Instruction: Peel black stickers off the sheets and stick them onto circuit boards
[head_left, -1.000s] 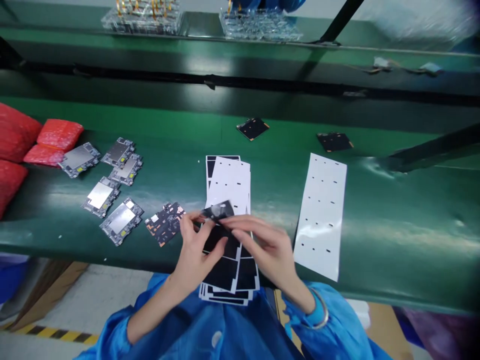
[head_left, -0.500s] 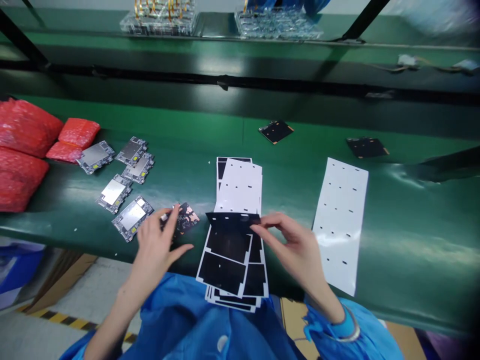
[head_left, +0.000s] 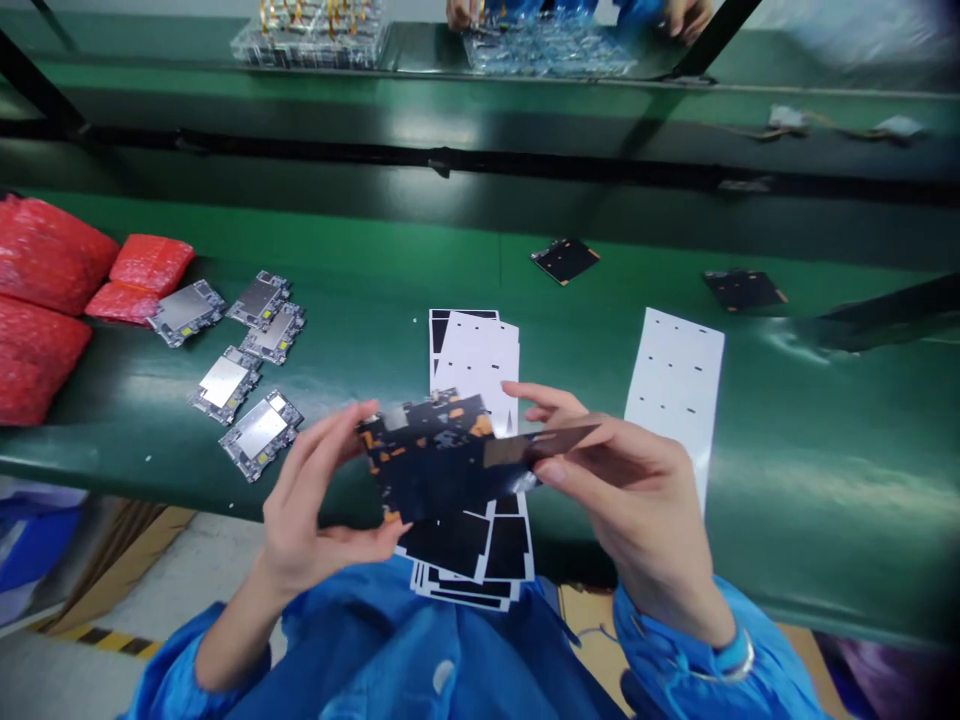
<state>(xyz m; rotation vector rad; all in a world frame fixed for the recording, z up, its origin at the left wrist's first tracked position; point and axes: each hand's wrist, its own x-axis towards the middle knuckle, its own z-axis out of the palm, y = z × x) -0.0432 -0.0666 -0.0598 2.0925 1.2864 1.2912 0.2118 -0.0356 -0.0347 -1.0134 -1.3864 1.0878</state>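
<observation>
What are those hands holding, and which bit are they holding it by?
The left hand holds a dark circuit board by its left edge. The right hand pinches the end of a black film strip, which reaches over the board.

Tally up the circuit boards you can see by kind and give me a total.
Silver-shielded circuit boards: 5
Dark circuit boards lying on the bench: 2
Dark circuit board held up by the left hand and right hand: 1
Total: 8

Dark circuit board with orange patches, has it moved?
Yes: the circuit board left the green bench beside the sheet stack and is now in the left hand, over that stack.
</observation>
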